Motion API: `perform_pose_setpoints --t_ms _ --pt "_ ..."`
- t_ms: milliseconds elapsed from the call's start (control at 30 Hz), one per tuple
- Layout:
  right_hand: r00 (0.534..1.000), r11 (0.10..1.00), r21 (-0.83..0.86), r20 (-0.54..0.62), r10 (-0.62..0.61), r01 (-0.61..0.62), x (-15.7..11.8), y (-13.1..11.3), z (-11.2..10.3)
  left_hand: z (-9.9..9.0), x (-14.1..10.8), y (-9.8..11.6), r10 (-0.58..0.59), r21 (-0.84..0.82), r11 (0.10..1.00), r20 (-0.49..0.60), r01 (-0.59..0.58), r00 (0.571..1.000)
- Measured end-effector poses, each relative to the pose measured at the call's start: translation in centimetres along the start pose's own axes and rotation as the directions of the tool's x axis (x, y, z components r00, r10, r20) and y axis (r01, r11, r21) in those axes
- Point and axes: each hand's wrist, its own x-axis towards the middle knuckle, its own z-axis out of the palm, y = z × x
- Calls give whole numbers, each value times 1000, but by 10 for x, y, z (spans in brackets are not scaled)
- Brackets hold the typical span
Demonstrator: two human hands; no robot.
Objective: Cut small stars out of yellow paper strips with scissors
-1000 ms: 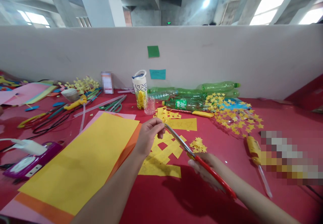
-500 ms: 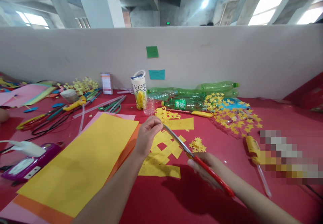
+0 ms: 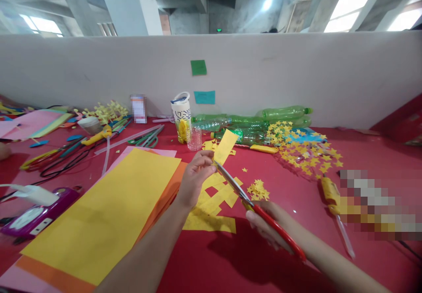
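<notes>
Between the fingers of my left hand (image 3: 198,176) is a yellow paper strip (image 3: 225,147), pinched near its lower end and slanting up to the right. My right hand (image 3: 272,222) is closed around red-handled scissors (image 3: 280,230). The blade tips meet the strip beside my left fingertips. Beneath my hands, yellow paper pieces (image 3: 211,225) lie overlapped on the red table. A small heap of yellow stars (image 3: 258,190) sits to the right of the blades, and a single star (image 3: 244,170) lies above it.
Yellow sheets (image 3: 108,209) over orange and pink ones cover the left. Green bottles (image 3: 283,113), a white tumbler (image 3: 181,112) and a clear cup (image 3: 194,140) stand or lie behind. Star-covered work (image 3: 306,152) and a glue gun (image 3: 330,196) are right; a power strip (image 3: 39,216) is far left.
The yellow strip has turned from lying level toward the right to slanting upward. My left hand has shifted slightly right, and the scissors remain nearly where they were.
</notes>
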Motion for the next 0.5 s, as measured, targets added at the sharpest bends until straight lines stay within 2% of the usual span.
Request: perform_pose_setpoints --t_ms 133,333,500 --pt "1000 1000 0 -3 12 -12 1 -1 0 0 0 0 -44 -11 999 -7 44 999" --pt "997 998 9 -46 60 -60 2 -2 3 1 -1 -1 -48 -53 997 12 48 999" --pt "998 999 10 -43 44 -44 3 1 3 1 -1 -1 -61 -61 996 13 62 998"
